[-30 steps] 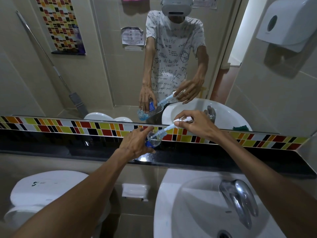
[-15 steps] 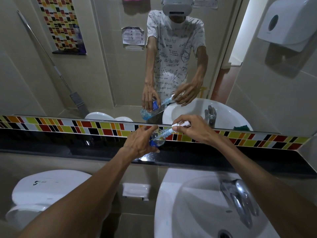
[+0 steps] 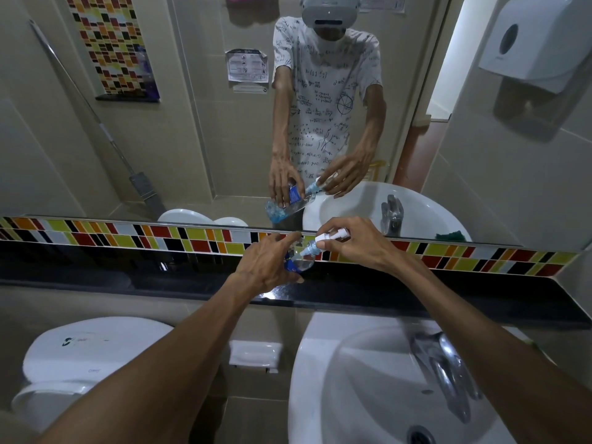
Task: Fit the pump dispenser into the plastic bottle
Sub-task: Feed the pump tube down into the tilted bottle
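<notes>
Pump dispenser (image 3: pixel 331 236): my right hand (image 3: pixel 352 245) has its fingers (image 3: pixel 323 226) pinched round the white head, and vs a sec ago it's gone much deeper, the blue collar now sits at the neck of the plastic bottle (image 3: pixel 299 259), the dip tube no longer showing outside. So insertion looks nearly done; prob. only seating/twisting the collar is left, can't tell if it's threaded yet. My left hand (image 3: pixel 269 267) has fingers wrapped round the bottle body, holding it tilted above the black ledge (image 3: pixel 416 299), just below the mirror (image 3: pixel 192 123), sink (image 3: pixel 320 395) underneath. Bottle has a blue label w/ white print, too small to read. Wall notice in the mirror: unreadable too.
</notes>
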